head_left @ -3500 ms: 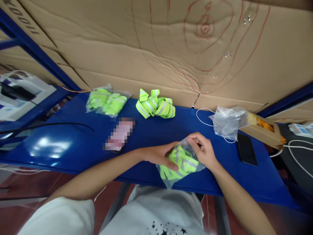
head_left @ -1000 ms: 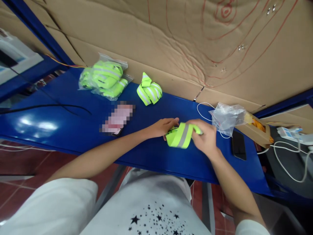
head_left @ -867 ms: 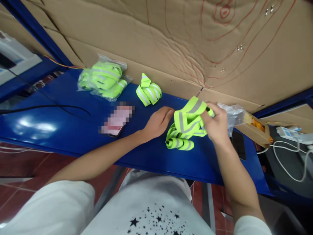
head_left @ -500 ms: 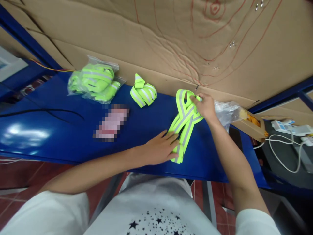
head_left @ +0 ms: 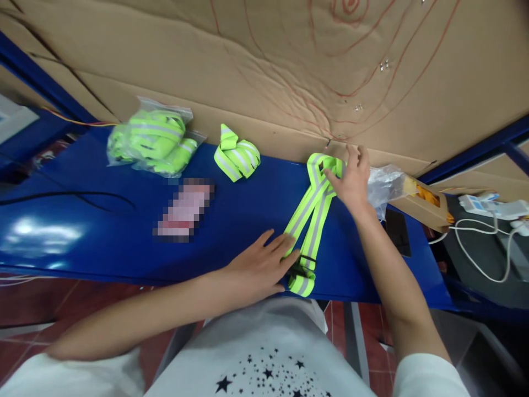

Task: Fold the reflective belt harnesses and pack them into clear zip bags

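Note:
A yellow-green reflective strap (head_left: 313,215) with a grey stripe lies lengthwise on the blue table, looped at its far end. Its near end has a black buckle (head_left: 301,267), partly covered by my fingers. My left hand (head_left: 264,264) rests flat by that near end, fingers spread and touching the strap. Over the far loop is my right hand (head_left: 353,179), fingers apart, the thumb at the loop's edge. Another reflective strap (head_left: 237,157), folded into a bundle, sits toward the back of the table.
Clear bags of reflective straps (head_left: 155,138) lie at the back left. A blurred-out pink rectangle (head_left: 185,210) is nearer me. To the right are a crumpled plastic bag (head_left: 384,187), a cardboard box (head_left: 430,207) and a dark flat object (head_left: 397,231). A cardboard panel (head_left: 165,49) stands behind.
My right hand has opened from its pinch on the strap's loop. The strap's near end has come closer to me, showing the black buckle. My left hand has also shifted slightly nearer.

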A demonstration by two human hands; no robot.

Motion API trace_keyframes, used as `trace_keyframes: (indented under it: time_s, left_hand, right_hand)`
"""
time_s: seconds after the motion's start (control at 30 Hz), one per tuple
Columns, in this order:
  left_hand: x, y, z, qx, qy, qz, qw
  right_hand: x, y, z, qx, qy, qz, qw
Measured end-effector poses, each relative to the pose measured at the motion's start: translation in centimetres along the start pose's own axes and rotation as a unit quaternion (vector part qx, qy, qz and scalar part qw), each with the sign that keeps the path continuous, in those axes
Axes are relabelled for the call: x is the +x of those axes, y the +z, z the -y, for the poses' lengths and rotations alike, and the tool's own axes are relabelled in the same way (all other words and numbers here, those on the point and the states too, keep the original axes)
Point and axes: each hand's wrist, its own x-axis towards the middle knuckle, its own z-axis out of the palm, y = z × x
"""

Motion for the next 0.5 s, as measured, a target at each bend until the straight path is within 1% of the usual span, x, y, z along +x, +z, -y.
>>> trace_keyframes:
  time_s: [0.03,0.07,0.1,0.13,0.17,0.2,0.23,0.27,0.3,0.37,0.43,0.5]
  left_hand:
    - [-0.2,0.3,0.0,0.001,0.012,0.009,1.000]
    - [-0.6,0.3,-0.1,0.001,0.027,0.003,1.000]
    - [-0.9,0.1,-0.3,0.006,0.040,-0.017,0.999]
    - [-1.3,-0.2,-0.5,0.017,0.047,-0.052,0.997]
    - [-1.7,-0.7,-0.7,0.031,0.047,-0.093,0.994]
    - [-2.0,-1.1,-0.7,0.041,0.040,-0.128,0.990]
    - [-2.3,-1.5,-0.8,0.042,0.025,-0.150,0.987]
    - [-2.6,-1.7,-0.7,0.028,0.008,-0.153,0.988]
    - [-2.9,-1.9,-0.6,0.000,-0.010,-0.140,0.990]
    - [-3.3,-1.8,-0.5,-0.086,-0.035,-0.087,0.992]
    - [-3.7,-1.3,-0.3,-0.173,-0.051,-0.043,0.983]
    - [-3.9,-0.6,-0.1,-0.210,-0.076,-0.043,0.974]
  right_hand:
    - [-1.6,-1.0,0.9,0.008,-0.059,-0.009,0.998]
    - [-3.4,-1.8,1.8,0.029,-0.118,0.006,0.993]
    - [-5.3,-2.3,2.6,0.060,-0.187,0.045,0.980]
    - [-7.1,-2.5,3.3,0.094,-0.259,0.112,0.955]
    - [-8.7,-2.3,3.6,0.116,-0.305,0.189,0.926]
    - [-10.0,-1.9,3.7,0.124,-0.324,0.248,0.905]
    - [-11.0,-1.1,3.6,0.124,-0.319,0.285,0.895]
    - [-11.5,-0.3,3.2,0.118,-0.306,0.305,0.894]
    - [-11.6,0.5,2.8,0.111,-0.293,0.314,0.896]
    - [-11.0,1.5,2.0,0.098,-0.272,0.310,0.906]
    - [-10.2,1.1,1.9,0.093,-0.258,0.282,0.919]
    - [-10.1,-0.8,2.8,0.110,-0.245,0.245,0.932]
